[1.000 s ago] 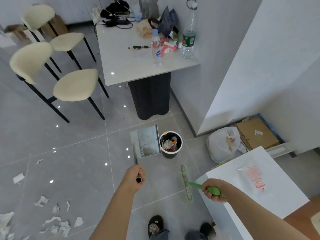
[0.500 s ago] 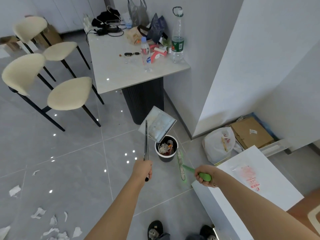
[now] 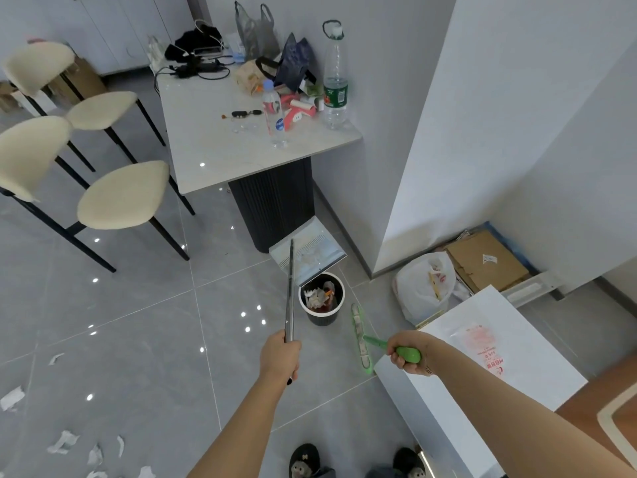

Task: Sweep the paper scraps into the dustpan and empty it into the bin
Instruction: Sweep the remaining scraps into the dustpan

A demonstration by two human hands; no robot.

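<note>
Gripping the long metal handle, the left hand holds the dustpan tilted over the black bin, which holds crumpled rubbish. Fingers of the right hand are wrapped round the green brush, its head just beside the bin. Paper scraps lie on the grey floor, well apart at lower left.

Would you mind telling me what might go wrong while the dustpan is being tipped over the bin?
The dustpan sits tilted at the far rim of the small bin, so scraps may slide past the opening onto the floor. The left hand grips only the long handle's end, giving loose control. Many paper scraps remain on the floor, near the feet.
</note>
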